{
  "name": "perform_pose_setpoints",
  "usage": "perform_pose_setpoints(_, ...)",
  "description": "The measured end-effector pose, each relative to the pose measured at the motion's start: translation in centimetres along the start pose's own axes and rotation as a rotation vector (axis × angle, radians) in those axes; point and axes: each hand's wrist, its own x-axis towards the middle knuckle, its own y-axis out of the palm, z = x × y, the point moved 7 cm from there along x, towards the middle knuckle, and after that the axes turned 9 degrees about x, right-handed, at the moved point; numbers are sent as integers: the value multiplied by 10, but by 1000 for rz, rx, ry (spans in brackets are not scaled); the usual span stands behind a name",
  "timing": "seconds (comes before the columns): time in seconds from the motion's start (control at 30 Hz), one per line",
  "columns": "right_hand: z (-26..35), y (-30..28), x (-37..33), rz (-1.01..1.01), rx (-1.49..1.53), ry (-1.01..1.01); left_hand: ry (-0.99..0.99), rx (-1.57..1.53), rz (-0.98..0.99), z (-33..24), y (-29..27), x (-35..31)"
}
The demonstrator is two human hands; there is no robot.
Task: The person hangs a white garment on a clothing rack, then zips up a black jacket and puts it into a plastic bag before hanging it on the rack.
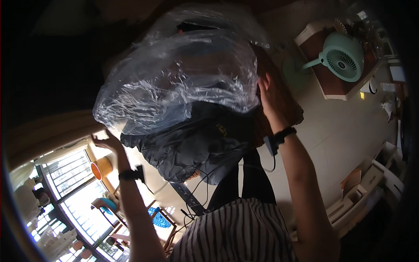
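Note:
A large clear plastic bag (157, 83) billows in front of me, crinkled and shiny. Beneath its lower edge a black cloth item (187, 144), creased and with a small gold mark, lies across a brown padded surface (279, 105). My right hand (267, 94) is at the bag's right edge, its fingers closed against the plastic. Under the bag's lower left corner is my left hand (107, 142), its fingers apart and stretched out. Whether its fingertips touch the plastic is hard to see. Each wrist wears a black band with a cable.
A pale green fan (342, 61) stands on a brown-topped table (305, 46) at the far right. Wooden chairs and an orange container (102, 168) are by the bright window (70, 174) at left. Dark cables (192, 205) hang near my legs. Pale furniture (362, 192) lines the lower right.

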Motion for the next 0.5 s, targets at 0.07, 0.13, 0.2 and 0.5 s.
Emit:
perform_pose_setpoints(0.07, -78, -33, -10, -67, 11, 141, -173, -300, 268, -25, 24, -77)
perform_pose_setpoints(0.13, -120, -33, -43, -26, 22, 292, 797, -195, 593, -137, 9, -168)
perform_pose_setpoints(0.2, -179, -49, -41, 42, -140, 368, 682, -285, 1003, -190, 51, -239)
perform_pose_setpoints(0.5, -215, -30, -10, -72, -604, 50, 631, 85, 694, -249, 147, -220)
